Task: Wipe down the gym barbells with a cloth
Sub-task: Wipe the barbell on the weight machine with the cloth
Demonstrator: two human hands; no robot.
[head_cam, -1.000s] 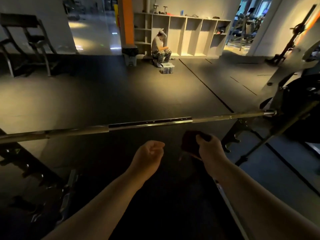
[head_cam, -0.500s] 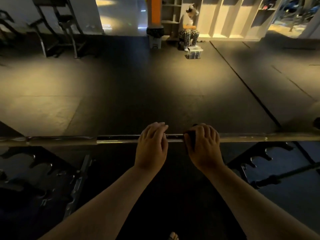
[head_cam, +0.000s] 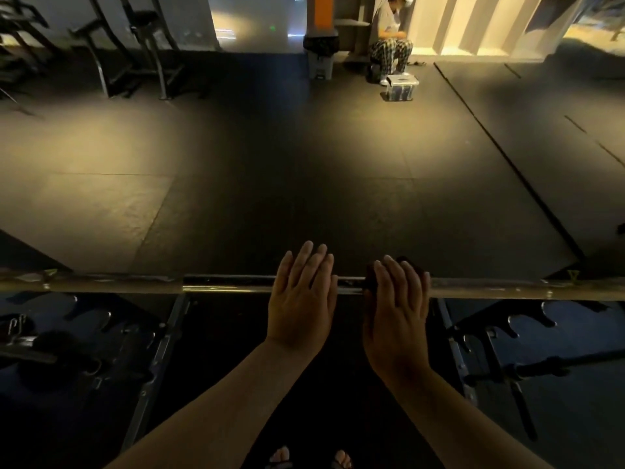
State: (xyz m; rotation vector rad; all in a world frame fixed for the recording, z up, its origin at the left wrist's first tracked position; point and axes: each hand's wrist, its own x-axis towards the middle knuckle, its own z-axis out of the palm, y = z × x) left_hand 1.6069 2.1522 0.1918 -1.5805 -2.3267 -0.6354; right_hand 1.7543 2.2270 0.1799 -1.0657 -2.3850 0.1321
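Where the dim light falls across the room, I see the barbell (head_cam: 118,285) running level from edge to edge in the near part of the view, its middle stretch shinier than the dull ends. My left hand (head_cam: 301,299) lies flat over the bar with its fingers straight and together, gripping nothing. Just beside it, my right hand (head_cam: 395,309) is also flat, with extended fingers pressing the dark cloth (head_cam: 371,277) against the bar; the cloth shows at the fingertips and along the hand's left edge.

Below the bar sit black hooked rack plates (head_cam: 527,319) on both sides, and sandalled feet (head_cam: 280,456) show at the bottom edge. Beyond it stretches a dark matted floor (head_cam: 304,184) with seams and pale patches of light. Far across it, a seated person (head_cam: 390,45) in checked trousers faces a clear plastic box (head_cam: 400,88), near a grey bin (head_cam: 321,59), an orange pillar (head_cam: 319,8) and pale shelving (head_cam: 473,25). Machine frames (head_cam: 135,45) stand at the far left.
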